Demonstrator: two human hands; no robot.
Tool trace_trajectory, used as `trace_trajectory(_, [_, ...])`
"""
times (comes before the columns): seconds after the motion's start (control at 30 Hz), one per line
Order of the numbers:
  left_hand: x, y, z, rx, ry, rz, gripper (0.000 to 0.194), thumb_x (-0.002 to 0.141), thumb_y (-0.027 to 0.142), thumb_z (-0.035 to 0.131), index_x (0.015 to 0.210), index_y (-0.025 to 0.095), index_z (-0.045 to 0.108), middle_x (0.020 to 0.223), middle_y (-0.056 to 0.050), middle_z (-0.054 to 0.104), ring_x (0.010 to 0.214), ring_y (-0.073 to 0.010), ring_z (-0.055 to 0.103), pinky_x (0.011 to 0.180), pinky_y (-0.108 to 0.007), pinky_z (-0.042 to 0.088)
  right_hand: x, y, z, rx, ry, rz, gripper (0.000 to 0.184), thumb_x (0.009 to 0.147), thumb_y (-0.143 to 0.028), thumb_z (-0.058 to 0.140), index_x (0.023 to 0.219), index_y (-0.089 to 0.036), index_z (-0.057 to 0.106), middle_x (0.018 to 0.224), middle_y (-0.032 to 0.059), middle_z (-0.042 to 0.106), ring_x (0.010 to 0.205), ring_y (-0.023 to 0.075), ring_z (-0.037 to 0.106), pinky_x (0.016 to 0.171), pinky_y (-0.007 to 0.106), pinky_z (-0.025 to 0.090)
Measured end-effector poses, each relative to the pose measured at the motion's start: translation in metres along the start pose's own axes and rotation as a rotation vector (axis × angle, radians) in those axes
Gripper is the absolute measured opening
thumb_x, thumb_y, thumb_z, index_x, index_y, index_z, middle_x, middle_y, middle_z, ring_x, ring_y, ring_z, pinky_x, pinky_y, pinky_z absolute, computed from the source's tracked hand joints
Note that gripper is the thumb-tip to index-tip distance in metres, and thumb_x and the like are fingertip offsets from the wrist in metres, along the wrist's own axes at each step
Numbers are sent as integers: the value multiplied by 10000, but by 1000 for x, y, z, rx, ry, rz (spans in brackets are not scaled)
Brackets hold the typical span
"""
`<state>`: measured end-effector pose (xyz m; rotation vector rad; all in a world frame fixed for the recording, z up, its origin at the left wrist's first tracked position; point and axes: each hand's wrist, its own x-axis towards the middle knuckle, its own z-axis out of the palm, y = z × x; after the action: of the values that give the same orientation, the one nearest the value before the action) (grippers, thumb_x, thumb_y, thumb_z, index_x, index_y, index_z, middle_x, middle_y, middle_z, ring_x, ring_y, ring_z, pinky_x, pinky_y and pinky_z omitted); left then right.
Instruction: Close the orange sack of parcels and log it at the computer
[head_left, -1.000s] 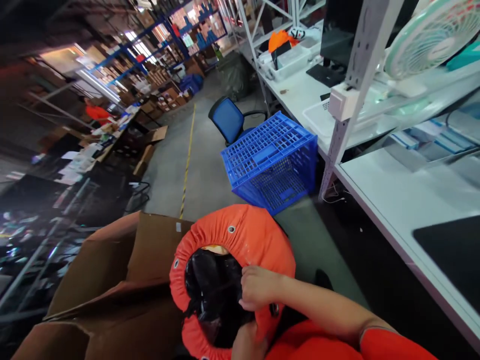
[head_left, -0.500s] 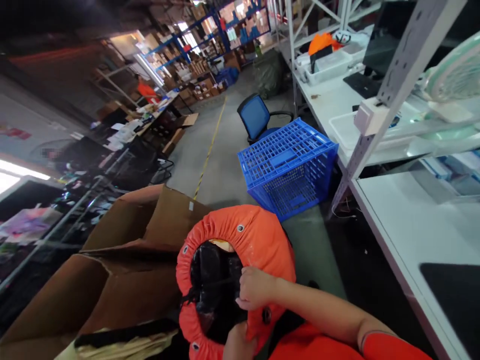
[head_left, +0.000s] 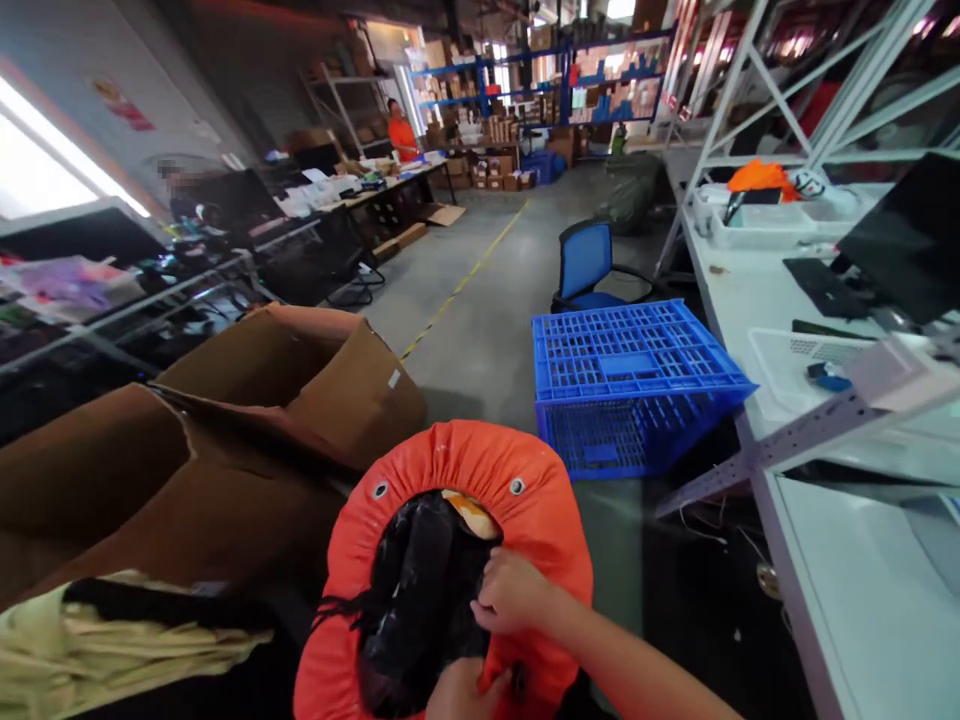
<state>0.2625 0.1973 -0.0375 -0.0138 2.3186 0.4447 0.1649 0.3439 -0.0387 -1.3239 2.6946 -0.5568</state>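
Observation:
In front of me is an orange bag point(head_left: 551, 510) with a gathered round rim, metal eyelets and dark cords at its left side. Its opening shows black wrapped bundles point(head_left: 409, 590) and a bit of pale yellow material point(head_left: 472, 515). My right hand point(head_left: 514, 592) is closed on the right part of the rim. Just below it, my left hand point(head_left: 463, 692) grips the same rim nearer to me, partly cut off by the lower frame edge.
Open cardboard boxes point(head_left: 360, 390) stand on the left, with pale yellow cloth point(head_left: 112, 645) at lower left. Beyond the bag are a blue plastic crate point(head_left: 600, 390) and a blue chair point(head_left: 589, 258). White workbenches point(head_left: 862, 590) line the right side. A person in orange point(head_left: 401, 132) stands far off.
My view has turned left and levelled, so the crate and benches sit further right. Both hands stay on the bag's rim, and the bag appears slightly lower and turned.

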Motion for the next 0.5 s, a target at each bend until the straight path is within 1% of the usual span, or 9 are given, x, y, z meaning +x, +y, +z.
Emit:
trace_trajectory(0.07, [10,0,-4,-49,12,-7,347,934,378,528,685,178,664,674,-10,616,693,-172,567,624,-270,321,8,10,2,-1,2,-6,262,850,-353,623,702,-185,760,610,40,704,565,161,540,724,347,447])
trace_trajectory(0.13, [23,3,-15,-114,31,-4,369,922,381,523,635,173,622,616,4,540,637,-153,494,597,-278,281,19,24,0,-1,21,-2,237,834,-331,650,675,-185,749,597,38,698,548,156,529,726,348,459])
trace_trajectory(0.23, [48,10,-42,-209,98,4,365,898,373,507,610,162,581,596,14,483,611,-135,419,583,-283,244,35,47,-12,9,76,17,262,864,-291,634,636,-185,710,591,22,684,561,152,533,757,350,481])
trace_trajectory(0.3, [67,14,-62,-241,138,0,354,887,383,492,627,157,572,608,11,486,614,-134,410,583,-285,241,41,63,-24,34,125,27,282,900,-295,602,651,-195,688,629,5,686,628,150,570,784,324,497])
trace_trajectory(0.33, [76,15,-70,-243,152,-2,350,883,392,488,637,157,570,615,7,494,618,-137,420,585,-286,245,42,72,-31,47,154,38,254,916,-296,583,714,-196,699,713,11,712,714,152,606,816,310,505])
trace_trajectory(0.4, [92,15,-83,-217,177,-6,353,875,417,484,644,164,570,631,-8,530,636,-155,469,595,-291,273,34,95,-43,75,243,112,189,939,-287,549,929,-196,714,986,43,740,956,155,640,903,286,512])
trace_trajectory(0.47, [104,12,-90,-172,209,-11,363,873,435,469,640,180,582,662,-37,593,673,-189,540,626,-303,328,15,128,-53,81,354,275,254,949,-269,524,1149,-199,664,1233,76,681,1160,161,598,1005,297,498])
trace_trajectory(0.5, [109,11,-92,-157,222,-12,375,883,440,446,648,192,599,692,-54,632,701,-209,577,652,-311,364,1,150,-58,56,394,387,281,949,-279,527,1200,-224,640,1271,65,664,1192,159,590,1034,303,492])
